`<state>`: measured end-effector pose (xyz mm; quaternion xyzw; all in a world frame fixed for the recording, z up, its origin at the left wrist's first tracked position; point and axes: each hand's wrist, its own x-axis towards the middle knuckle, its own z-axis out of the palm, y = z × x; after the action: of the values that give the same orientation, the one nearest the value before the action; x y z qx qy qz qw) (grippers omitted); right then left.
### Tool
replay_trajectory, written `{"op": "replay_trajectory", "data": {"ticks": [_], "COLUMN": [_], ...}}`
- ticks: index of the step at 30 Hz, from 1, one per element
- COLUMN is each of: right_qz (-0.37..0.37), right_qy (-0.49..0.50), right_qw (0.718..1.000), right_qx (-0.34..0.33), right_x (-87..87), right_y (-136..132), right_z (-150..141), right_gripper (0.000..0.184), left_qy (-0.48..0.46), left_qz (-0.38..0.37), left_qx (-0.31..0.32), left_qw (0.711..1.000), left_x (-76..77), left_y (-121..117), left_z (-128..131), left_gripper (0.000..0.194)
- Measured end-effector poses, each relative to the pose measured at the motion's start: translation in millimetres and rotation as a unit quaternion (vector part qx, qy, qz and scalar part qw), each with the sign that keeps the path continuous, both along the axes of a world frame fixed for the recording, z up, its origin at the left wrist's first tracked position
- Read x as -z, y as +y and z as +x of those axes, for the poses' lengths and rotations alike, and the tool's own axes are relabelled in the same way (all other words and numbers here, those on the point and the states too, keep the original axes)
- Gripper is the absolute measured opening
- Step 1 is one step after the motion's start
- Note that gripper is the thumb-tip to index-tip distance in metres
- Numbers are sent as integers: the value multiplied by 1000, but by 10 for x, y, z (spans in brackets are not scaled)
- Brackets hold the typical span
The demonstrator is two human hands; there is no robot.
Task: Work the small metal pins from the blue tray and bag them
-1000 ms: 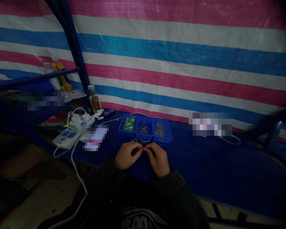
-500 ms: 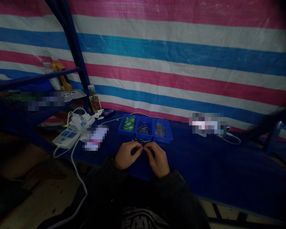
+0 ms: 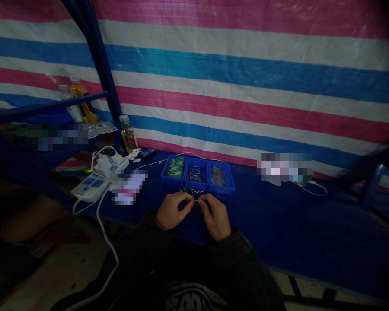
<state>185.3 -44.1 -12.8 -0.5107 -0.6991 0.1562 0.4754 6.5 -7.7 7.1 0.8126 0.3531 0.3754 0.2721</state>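
My left hand point(image 3: 175, 210) and my right hand point(image 3: 215, 215) meet fingertip to fingertip over the front of the blue table, each closed in a pinch. Between them is a thin, pale piece, too small to name. Just beyond the fingertips lies a small pile of dark metal pins point(image 3: 192, 190). Behind it stand three blue bins side by side: the left bin point(image 3: 172, 180) holds green packets point(image 3: 175, 167), the middle bin point(image 3: 197, 182) holds more dark pins point(image 3: 195, 174), and the right bin point(image 3: 222, 187) holds clear small parts point(image 3: 218, 176).
To the left, a power strip point(image 3: 90, 186) trails white cables beside a blurred phone point(image 3: 131, 186). A bottle point(image 3: 129, 134) and a dark box point(image 3: 147, 153) stand behind. A blurred device point(image 3: 283, 168) lies back right. Striped sheeting point(image 3: 230, 99) hangs behind the table point(image 3: 294, 224).
Both hands stay almost in the same place, with only a slight shift of the fingertips around the small piece. The bins and the pile have not moved.
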Motion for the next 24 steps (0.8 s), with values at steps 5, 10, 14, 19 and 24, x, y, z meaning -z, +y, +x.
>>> {"op": "replay_trajectory", "data": {"ticks": [5,10,14,19,24], "right_qz": [14,10,11,7,-3], "right_qy": [19,4,2,-20,-2], "right_qw": [1000,1000,1000,1000,1000], "right_qx": [-13,-17,-13,-10,-17], "right_x": [44,55,33,-9,20], "right_y": [9,24,17,3,8], "right_z": [-10,-12,-12,-5,-4], "right_gripper": [12,13,14,20,15], "left_qy": [-6,0,-2,0,-2], "left_qz": [-3,-3,5,5,4], "left_qx": [-5,-7,-8,-3,-5], "left_qw": [1000,1000,1000,1000,1000], "left_x": [-26,-19,-4,-8,2], "left_y": [-7,-7,-4,-3,1], "left_z": [2,3,0,-5,-7], "left_gripper": [14,15,14,15,15]}}
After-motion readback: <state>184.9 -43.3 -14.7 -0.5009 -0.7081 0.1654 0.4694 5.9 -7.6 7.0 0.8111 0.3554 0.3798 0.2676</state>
